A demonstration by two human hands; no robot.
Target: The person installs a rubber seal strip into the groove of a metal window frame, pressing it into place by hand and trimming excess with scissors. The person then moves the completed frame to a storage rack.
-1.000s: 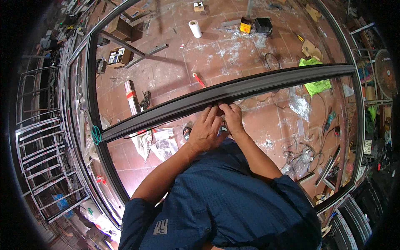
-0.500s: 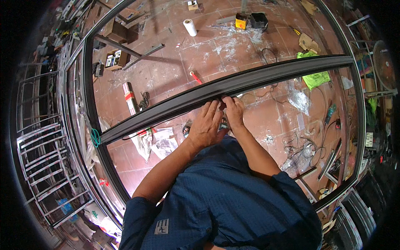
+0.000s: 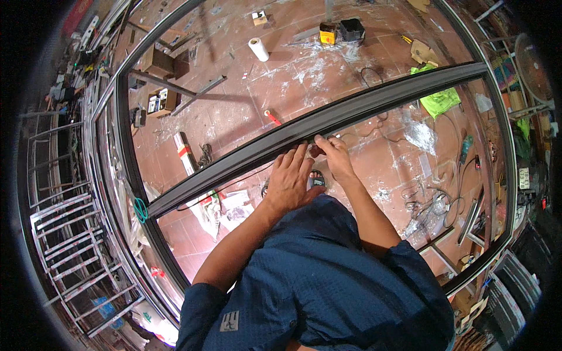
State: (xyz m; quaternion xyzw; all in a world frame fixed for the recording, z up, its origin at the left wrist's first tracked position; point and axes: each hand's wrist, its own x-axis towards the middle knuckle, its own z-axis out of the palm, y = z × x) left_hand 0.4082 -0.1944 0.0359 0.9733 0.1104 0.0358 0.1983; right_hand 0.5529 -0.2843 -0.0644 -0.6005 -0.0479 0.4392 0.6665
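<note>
A dark grey metal crossbar (image 3: 374, 107) spans a large rectangular frame in front of me. My left hand (image 3: 288, 180) lies with its fingers stretched out, their tips at the bar's near edge. Close beside it, my right hand (image 3: 336, 158) has its fingers curled against the same edge. A small dark reddish patch shows between the hands; I cannot make out whether it is part of my right hand or something held. From near my left hand, a thin black strip (image 3: 249, 177) droops away to the left, under the bar.
Teal cord (image 3: 140, 210) loops around the frame's left side. Below, the tiled floor holds a white roll (image 3: 258, 50), a red-handled tool (image 3: 272, 117), a lime-green cloth (image 3: 440, 102) and tangled cables. A metal ladder-like rack (image 3: 70, 243) stands left. My sandalled foot (image 3: 317, 177) shows beneath the bar.
The view has shifted and turned slightly, so the bar looks steeper. My right hand's fingers sit a little farther from my left fingertips. Both hands stay at the bar's near edge.
</note>
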